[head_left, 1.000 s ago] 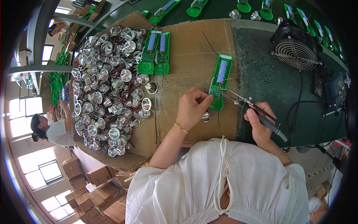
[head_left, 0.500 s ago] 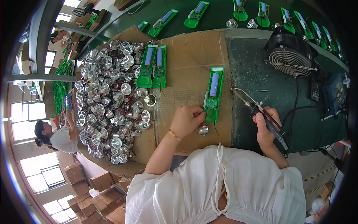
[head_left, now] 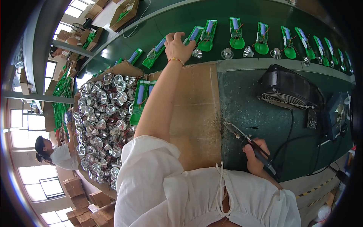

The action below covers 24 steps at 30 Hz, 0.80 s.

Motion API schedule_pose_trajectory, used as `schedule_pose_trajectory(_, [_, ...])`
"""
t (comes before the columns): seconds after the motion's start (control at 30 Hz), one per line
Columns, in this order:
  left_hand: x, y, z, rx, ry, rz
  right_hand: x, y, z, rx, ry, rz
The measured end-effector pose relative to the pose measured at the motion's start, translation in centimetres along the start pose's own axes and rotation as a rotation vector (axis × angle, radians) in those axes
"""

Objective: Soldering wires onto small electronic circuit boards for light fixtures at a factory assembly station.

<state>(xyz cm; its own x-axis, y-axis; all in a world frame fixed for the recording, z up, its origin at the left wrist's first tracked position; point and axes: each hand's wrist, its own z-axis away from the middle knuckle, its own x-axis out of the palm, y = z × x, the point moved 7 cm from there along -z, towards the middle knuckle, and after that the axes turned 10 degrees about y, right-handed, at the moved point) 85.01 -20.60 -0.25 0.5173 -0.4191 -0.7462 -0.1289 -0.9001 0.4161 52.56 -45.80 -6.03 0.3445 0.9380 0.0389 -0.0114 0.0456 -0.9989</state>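
Note:
My left hand (head_left: 178, 49) is stretched far forward over the green belt, fingers apart and slightly bent, holding nothing. Beside its fingertips lies a green plastic housing (head_left: 194, 34) with a blue cylindrical battery, and a silver reflector cup (head_left: 197, 53) sits at its near end. Whether the fingers touch the housing, I cannot tell. My right hand (head_left: 257, 153) is wrapped round a soldering iron (head_left: 263, 159), its tip pointing up and left above the dark green bench. A thin metal tube runs along the iron. Two more housings (head_left: 140, 96) lie by the cardboard, partly hidden by my left arm.
A heap of silver reflector cups (head_left: 102, 125) fills a carton at left. Brown cardboard (head_left: 196, 113) covers the bench middle. A black fan (head_left: 283, 87) and a blue box-shaped device (head_left: 336, 117) stand at right. Several housings (head_left: 236, 34) line the belt. Another person (head_left: 60, 151) sits at left.
My left hand has moved from the cardboard out to the belt, and the housing and reflector cup there have left the cardboard. The view has shifted; my right hand keeps the soldering iron.

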Motion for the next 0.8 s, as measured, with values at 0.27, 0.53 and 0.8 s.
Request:
schedule_pose_trajectory(0.27, [-1.2, -0.9, 4.7, -0.025, -0.276, 0.229, 0.2, -0.5, -0.1, 0.054, 0.006, -0.067])
schedule_pose_trajectory(0.53, [-12.7, 3.9, 23.4, -0.173, -0.359, 0.245, 0.3, -0.7, -0.2, -0.014, 0.064, 0.028])
schedule_pose_trajectory(0.8, [-24.2, -1.8, 25.6, -0.167, 0.188, -0.176, -0.6, -0.7, 0.7, -0.067, 0.107, -0.032])
